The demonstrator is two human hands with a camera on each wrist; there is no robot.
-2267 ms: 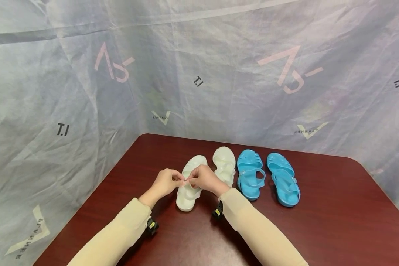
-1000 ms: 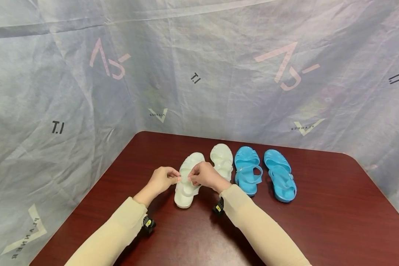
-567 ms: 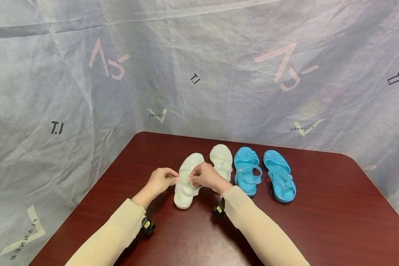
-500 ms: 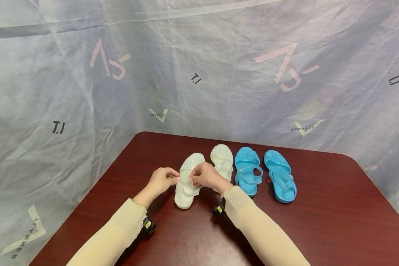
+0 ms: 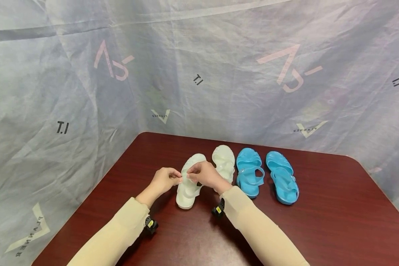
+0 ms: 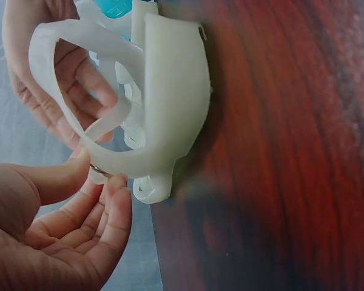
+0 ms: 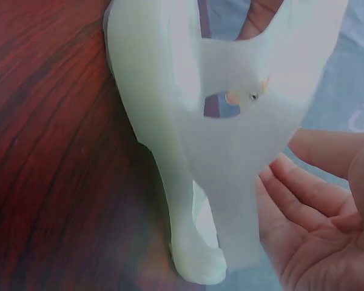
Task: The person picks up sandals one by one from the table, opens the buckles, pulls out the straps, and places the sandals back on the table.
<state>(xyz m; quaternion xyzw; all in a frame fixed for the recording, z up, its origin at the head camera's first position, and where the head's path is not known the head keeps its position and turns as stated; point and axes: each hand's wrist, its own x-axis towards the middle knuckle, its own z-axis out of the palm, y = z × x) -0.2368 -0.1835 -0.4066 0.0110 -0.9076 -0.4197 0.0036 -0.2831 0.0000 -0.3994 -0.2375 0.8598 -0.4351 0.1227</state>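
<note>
A white sandal (image 5: 185, 201) stands on the table under both hands, its ankle strap (image 6: 42, 60) raised in a loop. Thumb and fingertips of my left hand (image 5: 163, 181) pinch the strap beside a small metal buckle (image 6: 99, 171). From the other side, my right hand (image 5: 204, 174) has its thumb and fingers bent at the strap, partly hidden behind the white band in the right wrist view. A small metal pin (image 7: 253, 96) shows through that band. In the head view the two hands' fingertips are a short gap apart.
The second white sandal (image 5: 223, 153) lies just right of the first, partly covered by my right hand. Beyond it are two blue sandals (image 5: 248, 157), side by side. The dark red table (image 5: 339, 207) ends at a grey fabric backdrop (image 5: 219, 74).
My hands' fingertips, together at first, have come apart above the white sandal. Most recently the right hand has shifted slightly left towards the left hand. The sandals stay in place.
</note>
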